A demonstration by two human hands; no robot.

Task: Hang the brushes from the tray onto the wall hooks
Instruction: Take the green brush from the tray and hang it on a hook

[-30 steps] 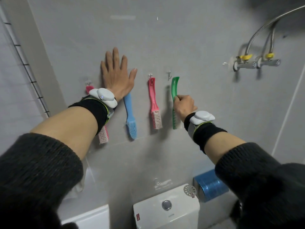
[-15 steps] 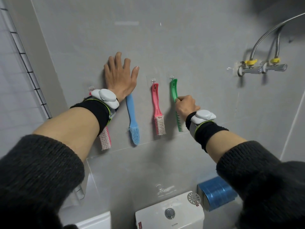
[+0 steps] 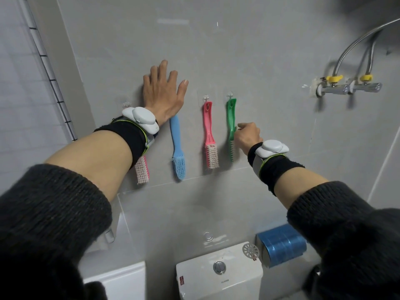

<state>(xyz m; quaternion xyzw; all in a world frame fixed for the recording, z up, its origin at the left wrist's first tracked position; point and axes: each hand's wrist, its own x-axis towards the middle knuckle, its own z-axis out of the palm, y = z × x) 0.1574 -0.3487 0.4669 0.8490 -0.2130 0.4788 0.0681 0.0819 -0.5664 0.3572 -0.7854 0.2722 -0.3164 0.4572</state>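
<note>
I can read no text from here. The white toilet cistern [image 3: 218,280] at the bottom of my view carries two marks. One is a short line of small grey lettering on its front face, to the right of centre, below the round flush button; it is too small and blurred to make out. The other is a small red and white sticker [image 3: 182,280] near the cistern's left front edge, and its print is also illegible. The brushes, the wall and the wrist devices show no lettering I can see.
</note>
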